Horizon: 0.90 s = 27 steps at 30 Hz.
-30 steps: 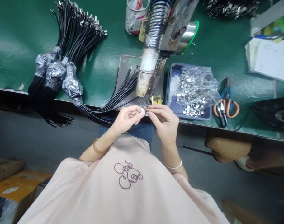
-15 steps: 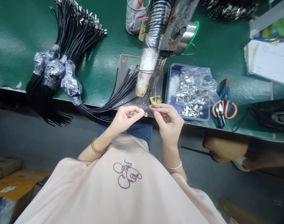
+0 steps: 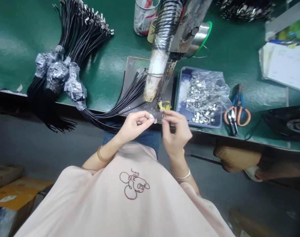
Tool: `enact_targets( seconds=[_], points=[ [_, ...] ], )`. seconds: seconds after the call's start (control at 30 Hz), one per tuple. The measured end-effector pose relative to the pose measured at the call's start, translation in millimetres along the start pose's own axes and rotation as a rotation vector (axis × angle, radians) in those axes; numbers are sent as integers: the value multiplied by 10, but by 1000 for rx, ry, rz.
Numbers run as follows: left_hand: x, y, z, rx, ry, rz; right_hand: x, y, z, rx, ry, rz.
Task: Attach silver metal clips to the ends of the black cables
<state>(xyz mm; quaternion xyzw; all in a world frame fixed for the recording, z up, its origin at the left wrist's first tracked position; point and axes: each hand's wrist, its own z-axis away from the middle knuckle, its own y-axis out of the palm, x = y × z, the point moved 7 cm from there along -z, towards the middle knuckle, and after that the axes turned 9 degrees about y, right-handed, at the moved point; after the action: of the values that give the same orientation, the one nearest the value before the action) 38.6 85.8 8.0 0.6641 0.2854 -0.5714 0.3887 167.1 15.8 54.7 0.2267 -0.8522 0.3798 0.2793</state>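
A small shiny metal connector (image 3: 155, 121) sits pinched between the thumb and index finger of my left hand (image 3: 136, 124), just in front of the table's edge. My right hand (image 3: 177, 130) is a short way to its right, fingers bent toward the thumb and smeared by motion. Whether anything is between those fingertips cannot be made out. Just beyond them lies a small yellow pad (image 3: 164, 105), below the metal tips of a soldering fixture (image 3: 170, 70). Black cables (image 3: 132, 93) lie on a dark board (image 3: 131, 65) to the left, their tips pointing at the fixture.
A blue tray (image 3: 176, 98) holds a plastic bag and loose metal connectors (image 3: 204, 115). Orange-handled pliers (image 3: 238, 113) lie right of it. Wrapped cable bundles (image 3: 74, 84) lie left. A duct hose (image 3: 156, 65), solder spool (image 3: 201, 36) and cup (image 3: 143, 21) stand behind. Another person's foot (image 3: 255, 172) shows below.
My right hand has come away from the small connector and moved to the right, its fingers now bent differently. My left hand keeps pinching the connector in nearly the same place.
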Motion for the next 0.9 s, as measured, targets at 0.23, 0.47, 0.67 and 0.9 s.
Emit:
enact_targets(
  seconds=[0.23,0.47,0.67,0.9],
  points=[
    [11,-21,-48,-79,-9,38,147,-136,-11,-117,-133,-4],
    [18,10,-119,-67,-38,108,124,10,77,-20,-118,-90],
    [63,-34,-136,-100,-53,132,-111,91,48,29,148,-237],
    [28,-51,-182,-113,-31,108,55,84,-44,26,-52,-87]
  ],
)
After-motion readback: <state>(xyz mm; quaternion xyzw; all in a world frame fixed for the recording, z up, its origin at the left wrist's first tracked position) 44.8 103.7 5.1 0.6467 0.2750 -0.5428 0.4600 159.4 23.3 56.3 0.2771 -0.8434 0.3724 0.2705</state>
